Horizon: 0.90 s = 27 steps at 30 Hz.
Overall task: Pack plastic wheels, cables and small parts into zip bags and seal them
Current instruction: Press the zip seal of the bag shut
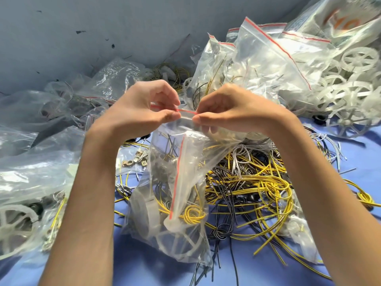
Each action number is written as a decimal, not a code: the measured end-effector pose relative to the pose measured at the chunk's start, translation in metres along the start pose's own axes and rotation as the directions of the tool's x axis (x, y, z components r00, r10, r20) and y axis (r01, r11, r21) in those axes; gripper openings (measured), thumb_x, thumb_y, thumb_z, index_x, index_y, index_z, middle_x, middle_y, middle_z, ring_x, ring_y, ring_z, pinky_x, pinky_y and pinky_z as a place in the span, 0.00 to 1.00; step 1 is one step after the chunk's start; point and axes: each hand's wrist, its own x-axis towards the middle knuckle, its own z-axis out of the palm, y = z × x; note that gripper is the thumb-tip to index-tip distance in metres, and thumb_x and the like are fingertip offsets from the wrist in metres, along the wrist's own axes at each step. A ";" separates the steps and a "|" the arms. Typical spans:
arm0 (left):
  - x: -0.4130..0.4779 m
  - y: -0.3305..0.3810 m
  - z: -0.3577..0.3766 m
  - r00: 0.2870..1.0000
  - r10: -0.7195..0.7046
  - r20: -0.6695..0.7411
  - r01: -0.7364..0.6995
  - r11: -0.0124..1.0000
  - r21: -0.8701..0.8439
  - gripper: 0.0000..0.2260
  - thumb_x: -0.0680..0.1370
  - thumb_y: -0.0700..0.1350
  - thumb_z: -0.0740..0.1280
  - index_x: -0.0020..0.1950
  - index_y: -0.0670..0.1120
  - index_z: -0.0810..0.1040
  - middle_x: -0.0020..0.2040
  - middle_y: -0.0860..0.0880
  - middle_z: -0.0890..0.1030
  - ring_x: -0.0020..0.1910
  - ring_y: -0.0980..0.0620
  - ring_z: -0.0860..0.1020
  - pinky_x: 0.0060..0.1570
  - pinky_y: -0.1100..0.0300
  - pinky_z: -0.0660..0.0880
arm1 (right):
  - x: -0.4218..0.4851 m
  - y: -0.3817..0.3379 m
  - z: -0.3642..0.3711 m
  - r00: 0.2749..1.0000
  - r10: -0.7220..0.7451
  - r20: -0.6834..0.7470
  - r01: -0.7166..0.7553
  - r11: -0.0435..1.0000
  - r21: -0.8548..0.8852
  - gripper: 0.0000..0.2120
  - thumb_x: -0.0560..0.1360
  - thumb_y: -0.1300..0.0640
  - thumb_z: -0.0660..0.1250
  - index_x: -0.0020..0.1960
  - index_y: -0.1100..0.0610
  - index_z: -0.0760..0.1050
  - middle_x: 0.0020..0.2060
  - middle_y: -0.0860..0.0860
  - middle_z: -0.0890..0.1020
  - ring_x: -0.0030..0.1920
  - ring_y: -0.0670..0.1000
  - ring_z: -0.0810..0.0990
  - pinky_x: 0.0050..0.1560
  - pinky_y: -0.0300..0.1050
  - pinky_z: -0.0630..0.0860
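Bare bench [148,273] shows only along the bottom middle of the frame and in a strip at the right edge. The centre is taken up by the zip bag [175,182], pinched at its top by the left hand [144,108] and right hand [231,112]. A tangle of yellow-black, grey and dark cables [257,188] blocks the middle right. Filled zip bags [268,58] and heaped plastic wheels [350,79] rise across the upper right. Crumpled clear bags [31,162] cover the left, up to the grey wall [82,27].

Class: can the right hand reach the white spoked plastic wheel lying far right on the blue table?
Probably not yet: the right hand pinches the clear zip bag; the white spoked plastic wheel itself lies uncovered.
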 end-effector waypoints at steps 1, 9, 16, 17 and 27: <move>0.001 0.000 0.001 1.000 0.002 -0.007 -0.002 1.000 0.005 0.13 0.72 0.33 0.72 0.42 0.51 0.75 0.37 0.54 0.80 0.35 0.65 0.78 0.44 0.72 0.75 | 0.000 0.000 0.000 1.000 -0.009 -0.007 0.009 1.000 -0.018 0.09 0.76 0.60 0.66 0.41 0.63 0.81 0.32 0.54 0.83 0.32 0.47 0.76 0.34 0.46 0.71; 0.002 0.007 0.003 0.999 -0.003 0.041 0.003 1.000 0.011 0.12 0.73 0.37 0.72 0.49 0.52 0.76 0.40 0.54 0.80 0.42 0.59 0.79 0.52 0.67 0.75 | 0.001 -0.001 0.000 0.998 -0.032 -0.058 0.030 0.999 -0.037 0.07 0.74 0.61 0.68 0.40 0.62 0.80 0.31 0.53 0.81 0.30 0.42 0.74 0.30 0.37 0.68; 0.001 0.013 0.009 0.999 0.007 0.051 -0.007 1.000 0.007 0.10 0.71 0.39 0.74 0.49 0.47 0.77 0.40 0.50 0.82 0.40 0.59 0.81 0.48 0.69 0.75 | 0.002 -0.004 0.004 0.997 -0.030 -0.070 0.024 0.996 -0.087 0.08 0.76 0.58 0.67 0.40 0.58 0.80 0.32 0.52 0.82 0.31 0.44 0.76 0.35 0.47 0.73; 0.001 0.014 0.010 0.999 0.012 0.048 -0.013 1.000 0.010 0.10 0.70 0.39 0.74 0.48 0.46 0.77 0.40 0.49 0.82 0.40 0.59 0.81 0.46 0.70 0.74 | 0.002 -0.004 0.004 0.997 -0.032 -0.070 0.025 0.994 -0.103 0.07 0.76 0.59 0.67 0.40 0.58 0.80 0.32 0.52 0.82 0.31 0.46 0.77 0.36 0.48 0.73; 0.001 0.013 0.007 1.000 -0.006 0.021 0.006 1.000 -0.026 0.13 0.68 0.42 0.76 0.48 0.47 0.77 0.38 0.52 0.83 0.40 0.55 0.81 0.44 0.68 0.76 | 0.006 -0.006 0.005 0.994 -0.065 -0.087 0.046 0.977 -0.207 0.06 0.76 0.59 0.67 0.41 0.60 0.79 0.31 0.54 0.79 0.29 0.44 0.70 0.31 0.39 0.66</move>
